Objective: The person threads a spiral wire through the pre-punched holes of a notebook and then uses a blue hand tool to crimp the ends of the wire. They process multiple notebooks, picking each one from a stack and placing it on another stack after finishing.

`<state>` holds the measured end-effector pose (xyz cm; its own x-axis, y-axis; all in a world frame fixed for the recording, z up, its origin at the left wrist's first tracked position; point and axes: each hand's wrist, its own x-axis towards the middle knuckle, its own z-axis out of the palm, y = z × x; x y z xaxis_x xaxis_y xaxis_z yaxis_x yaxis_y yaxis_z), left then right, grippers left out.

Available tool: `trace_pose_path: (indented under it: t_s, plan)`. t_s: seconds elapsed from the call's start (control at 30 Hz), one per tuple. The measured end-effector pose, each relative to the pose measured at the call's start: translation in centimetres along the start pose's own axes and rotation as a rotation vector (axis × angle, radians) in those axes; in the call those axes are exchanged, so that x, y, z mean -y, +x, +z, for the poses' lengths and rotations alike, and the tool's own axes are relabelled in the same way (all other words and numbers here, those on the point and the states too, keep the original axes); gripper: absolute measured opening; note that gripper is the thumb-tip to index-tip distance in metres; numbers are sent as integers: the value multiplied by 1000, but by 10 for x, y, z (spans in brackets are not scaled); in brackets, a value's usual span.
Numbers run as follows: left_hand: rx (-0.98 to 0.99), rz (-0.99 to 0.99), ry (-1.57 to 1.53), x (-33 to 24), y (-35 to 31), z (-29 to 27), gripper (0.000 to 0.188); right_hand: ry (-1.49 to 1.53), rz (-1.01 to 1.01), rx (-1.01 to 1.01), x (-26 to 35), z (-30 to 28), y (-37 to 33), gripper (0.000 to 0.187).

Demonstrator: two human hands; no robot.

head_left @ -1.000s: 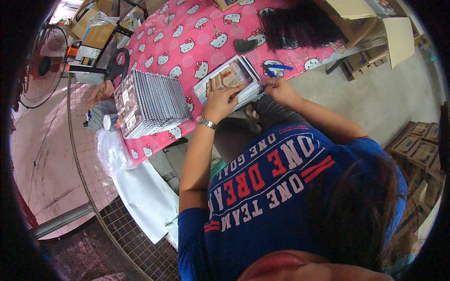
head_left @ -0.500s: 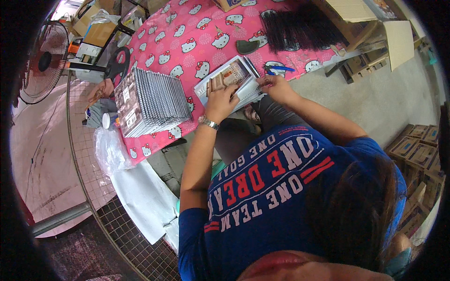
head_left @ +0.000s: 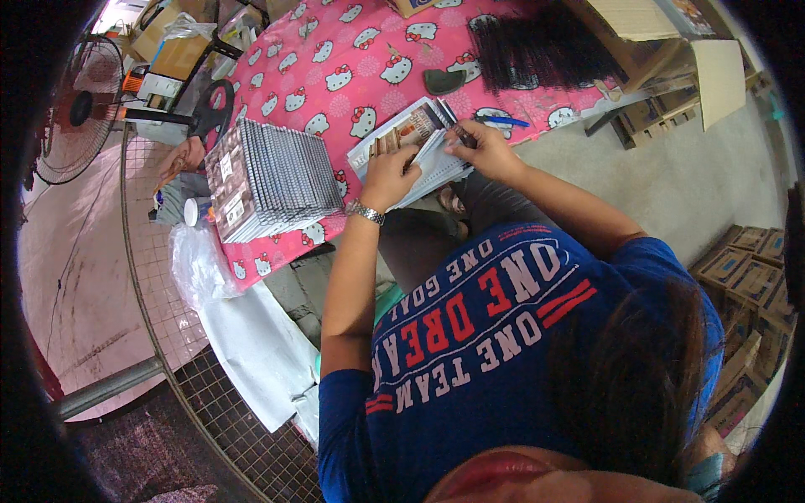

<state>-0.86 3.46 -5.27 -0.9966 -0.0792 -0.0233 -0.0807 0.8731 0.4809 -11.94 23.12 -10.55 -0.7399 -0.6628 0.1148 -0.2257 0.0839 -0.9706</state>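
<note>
Single head-worn fisheye view, facing down, blue short-sleeved fabric shirt [head_left: 478,335] very near, bare left hand [head_left: 391,178] and bare right hand [head_left: 490,152] farther out, distances toward the rim perhaps misleading

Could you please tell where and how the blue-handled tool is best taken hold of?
Probably by its blue handle, from above and the person's right: the slim handle lies flat on the pink tablecloth and points right, while the right hand partly hides the other end.
</note>
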Motion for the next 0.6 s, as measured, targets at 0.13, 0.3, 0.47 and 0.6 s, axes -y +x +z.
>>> trace_pose_path:
  t_s: [0.13,0.3,0.47,0.6]
  plan:
    - [6,-8,-24,6,-1,1,29,71,-8,-10,-7,4,-1,25]
    - [-14,31,-47,9,0,4,31,127,4,-72,-10,9,0,29]
    - [-184,110,-10,7,-3,15,42,-143,63,-60,2,3,1,42]
    - [-224,193,81,5,-6,21,46,-315,127,13,-1,1,6,44]
